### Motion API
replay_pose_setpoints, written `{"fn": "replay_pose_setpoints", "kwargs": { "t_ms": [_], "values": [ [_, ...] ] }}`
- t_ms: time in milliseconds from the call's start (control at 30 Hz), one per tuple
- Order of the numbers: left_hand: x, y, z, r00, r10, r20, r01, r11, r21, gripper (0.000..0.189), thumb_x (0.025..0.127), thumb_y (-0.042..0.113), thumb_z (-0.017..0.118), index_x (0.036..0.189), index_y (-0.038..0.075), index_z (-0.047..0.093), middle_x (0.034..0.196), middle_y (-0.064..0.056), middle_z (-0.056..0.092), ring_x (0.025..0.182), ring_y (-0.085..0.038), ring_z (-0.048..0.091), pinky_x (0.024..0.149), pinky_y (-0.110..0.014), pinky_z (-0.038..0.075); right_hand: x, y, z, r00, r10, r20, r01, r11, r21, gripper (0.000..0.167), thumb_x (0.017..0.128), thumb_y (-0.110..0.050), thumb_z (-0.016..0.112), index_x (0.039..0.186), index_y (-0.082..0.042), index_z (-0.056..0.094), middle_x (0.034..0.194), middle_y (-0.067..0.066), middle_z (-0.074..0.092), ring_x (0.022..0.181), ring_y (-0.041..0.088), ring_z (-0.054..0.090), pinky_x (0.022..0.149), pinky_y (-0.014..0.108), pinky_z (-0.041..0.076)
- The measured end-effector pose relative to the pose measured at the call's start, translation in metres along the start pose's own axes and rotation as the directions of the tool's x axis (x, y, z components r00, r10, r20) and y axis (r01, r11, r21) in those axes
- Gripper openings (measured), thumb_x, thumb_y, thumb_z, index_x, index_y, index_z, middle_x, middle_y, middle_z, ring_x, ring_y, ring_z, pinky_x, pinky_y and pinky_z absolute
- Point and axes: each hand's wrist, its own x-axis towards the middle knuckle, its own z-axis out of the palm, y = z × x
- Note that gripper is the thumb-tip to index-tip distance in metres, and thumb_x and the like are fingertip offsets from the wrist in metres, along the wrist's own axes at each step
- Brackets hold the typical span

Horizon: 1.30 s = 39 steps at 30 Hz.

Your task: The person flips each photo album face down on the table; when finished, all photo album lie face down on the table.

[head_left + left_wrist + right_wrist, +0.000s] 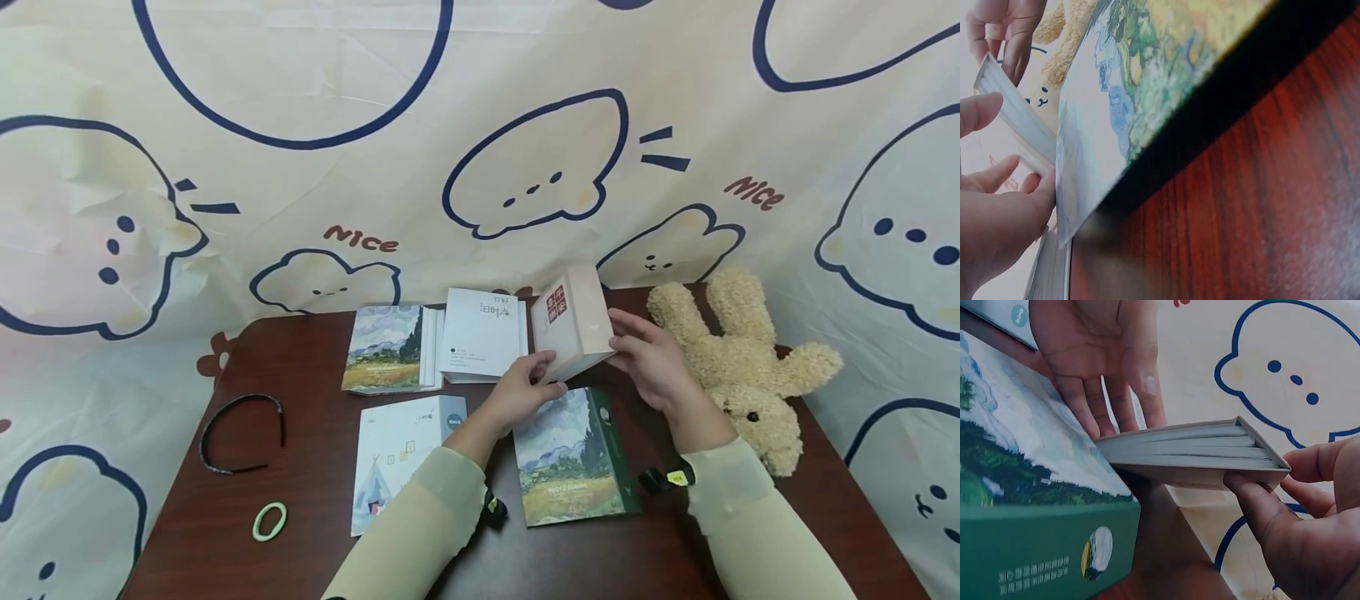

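Observation:
Both hands hold a pale pink photo album (588, 321) with a red character block on its cover, tilted up above the table. My right hand (651, 358) pinches its spine side; in the right wrist view the thumb lies against one cover and the fingers at the spine edge. At the lower cover and corner, my left hand (521, 390) grips it between thumb and fingers. Thick page edges (1191, 447) show between the covers. Just below lies a green-spined photo album (566, 467) with a painted landscape cover.
A landscape-covered album (384, 346) and a white album (480, 333) lie along the back. A light-blue album (397, 450) is in front of them. At left are a black headband (213, 425) and green ring (268, 522). A plush toy (738, 358) lies at right.

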Motion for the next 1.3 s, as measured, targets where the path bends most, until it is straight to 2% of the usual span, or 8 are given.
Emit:
{"fn": "replay_pose_setpoints", "kwargs": {
  "t_ms": [200, 400, 667, 833, 967, 1100, 1300],
  "values": [
    [-0.001, 0.000, 0.001, 1.000, -0.012, -0.002, 0.012, 1.000, 0.005, 0.067, 0.094, 0.028, 0.075, 0.156, 0.020, 0.049, 0.154, -0.012, 0.049, 0.142, -0.030, 0.046, 0.115, -0.051, 0.039, -0.002, 0.007, -0.008, 0.999, 0.023, -0.043, -0.024, 0.999, -0.029, 0.054, 0.107, -0.002, 0.047, 0.160, -0.003, 0.036, 0.160, 0.023, 0.038, 0.124, 0.018, 0.060, 0.092, 0.024, 0.056],
    [-0.001, 0.001, 0.002, 1.000, -0.018, -0.007, 0.018, 1.000, 0.018, 0.067, 0.095, 0.028, 0.075, 0.156, 0.020, 0.049, 0.154, -0.011, 0.050, 0.143, -0.029, 0.045, 0.116, -0.050, 0.039, -0.001, 0.017, -0.011, 0.994, 0.059, -0.092, -0.062, 0.997, -0.034, 0.053, 0.108, -0.002, 0.047, 0.160, -0.004, 0.037, 0.162, 0.020, 0.038, 0.140, 0.031, 0.050, 0.093, 0.023, 0.055],
    [-0.001, 0.001, 0.005, 1.000, -0.013, -0.005, 0.013, 1.000, 0.009, 0.068, 0.096, 0.026, 0.074, 0.157, 0.017, 0.046, 0.160, -0.011, 0.044, 0.148, -0.029, 0.041, 0.119, -0.045, 0.036, 0.001, 0.032, -0.013, 0.983, 0.078, -0.166, -0.102, 0.985, -0.139, 0.052, 0.108, -0.004, 0.047, 0.160, -0.003, 0.038, 0.162, 0.019, 0.039, 0.145, 0.032, 0.044, 0.101, 0.026, 0.051],
    [0.000, 0.002, 0.008, 1.000, -0.019, -0.002, 0.019, 0.999, 0.045, 0.069, 0.096, 0.026, 0.074, 0.158, 0.017, 0.045, 0.163, -0.010, 0.041, 0.148, -0.029, 0.040, 0.119, -0.044, 0.036, 0.001, 0.040, -0.016, 0.979, 0.073, -0.192, -0.118, 0.965, -0.234, 0.051, 0.108, -0.003, 0.044, 0.159, 0.000, 0.036, 0.161, 0.022, 0.039, 0.144, 0.033, 0.043, 0.111, 0.039, 0.046],
    [0.000, 0.002, 0.010, 1.000, -0.025, -0.004, 0.025, 0.998, 0.061, 0.069, 0.096, 0.026, 0.074, 0.158, 0.018, 0.045, 0.163, -0.008, 0.041, 0.148, -0.028, 0.040, 0.118, -0.045, 0.036, 0.001, 0.043, -0.016, 0.975, 0.052, -0.217, -0.125, 0.932, -0.339, 0.051, 0.108, -0.006, 0.044, 0.158, 0.001, 0.038, 0.158, 0.025, 0.041, 0.144, 0.036, 0.043, 0.113, 0.049, 0.042],
    [0.001, 0.003, 0.011, 1.000, -0.016, -0.004, 0.016, 0.997, 0.077, 0.069, 0.096, 0.028, 0.075, 0.157, 0.018, 0.046, 0.162, -0.009, 0.042, 0.148, -0.028, 0.040, 0.118, -0.046, 0.037, 0.001, 0.046, -0.016, 0.968, 0.038, -0.249, -0.143, 0.898, -0.416, 0.049, 0.108, -0.008, 0.044, 0.156, 0.000, 0.042, 0.156, 0.026, 0.044, 0.144, 0.037, 0.045, 0.113, 0.049, 0.042],
    [0.001, 0.003, 0.011, 1.000, -0.005, 0.004, 0.005, 0.997, 0.082, 0.069, 0.096, 0.028, 0.074, 0.158, 0.018, 0.046, 0.162, -0.009, 0.042, 0.147, -0.029, 0.041, 0.117, -0.046, 0.038, 0.002, 0.050, -0.015, 0.964, 0.032, -0.264, -0.150, 0.885, -0.441, 0.051, 0.106, -0.002, 0.042, 0.156, 0.001, 0.042, 0.157, 0.026, 0.044, 0.145, 0.036, 0.043, 0.113, 0.047, 0.042]
  ]
}}
